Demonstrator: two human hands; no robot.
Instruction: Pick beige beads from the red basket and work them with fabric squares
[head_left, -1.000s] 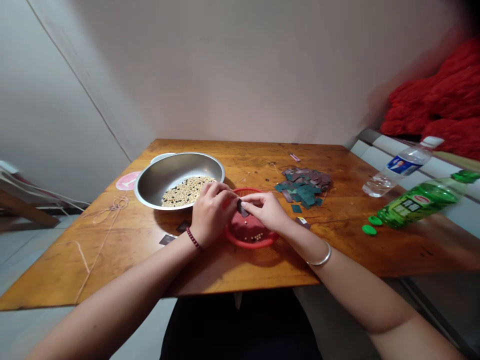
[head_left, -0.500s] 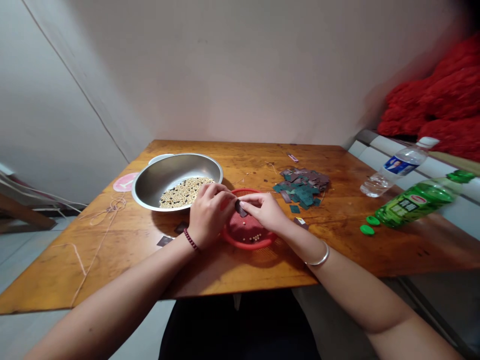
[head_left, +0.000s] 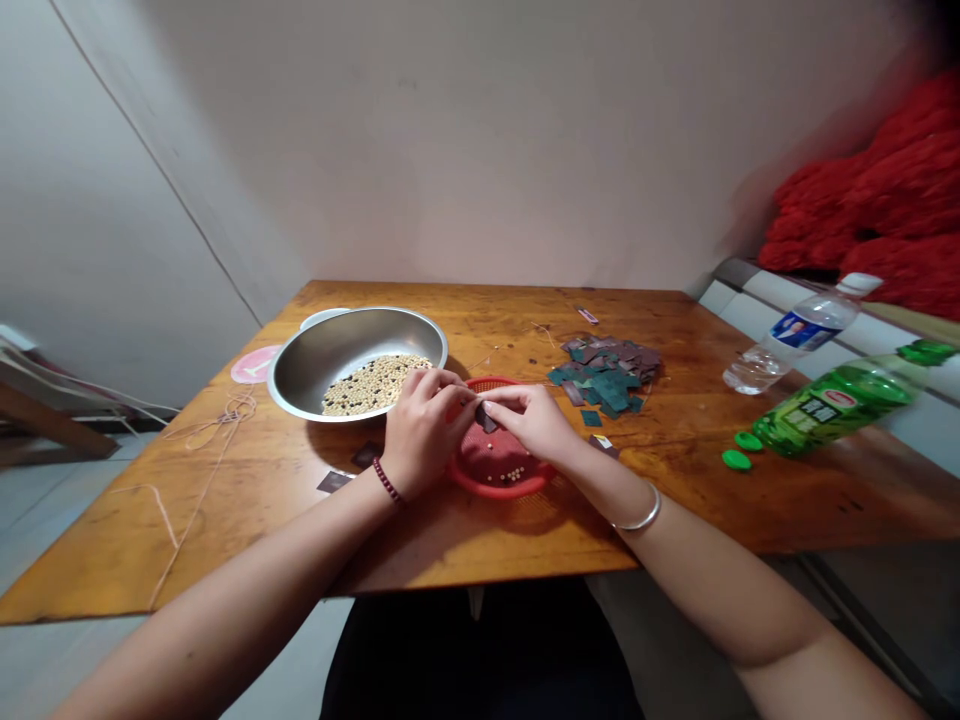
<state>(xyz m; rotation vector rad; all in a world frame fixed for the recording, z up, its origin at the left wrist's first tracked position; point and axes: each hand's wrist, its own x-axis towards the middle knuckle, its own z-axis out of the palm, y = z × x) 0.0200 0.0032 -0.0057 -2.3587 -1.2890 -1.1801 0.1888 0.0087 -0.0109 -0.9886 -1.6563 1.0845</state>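
Over a red plastic basket (head_left: 499,490), my left hand (head_left: 424,425) and my right hand (head_left: 532,425) meet at the fingertips. Both pinch a small dark fabric pouch (head_left: 487,419) between them. Several pale beans (head_left: 512,475) lie in the basket's bottom. Left of the basket stands a steel bowl (head_left: 300,385) with pale and black beans (head_left: 367,388) in it. A pile of green and dark brown fabric pieces (head_left: 611,370) lies to the right. Fingers hide part of what I hold.
On the wooden table (head_left: 255,540) are loose string (head_left: 202,470), dark squares (head_left: 334,482) and a pink disc (head_left: 253,365). A clear bottle (head_left: 799,335), a green bottle (head_left: 836,400) and two green caps (head_left: 736,459) are at the right. Red material (head_left: 877,200) is heaped beyond.
My hands stay together over the basket, with the left fingers shifted slightly over the dark pouch. The whole view has moved a little; nothing else differs.
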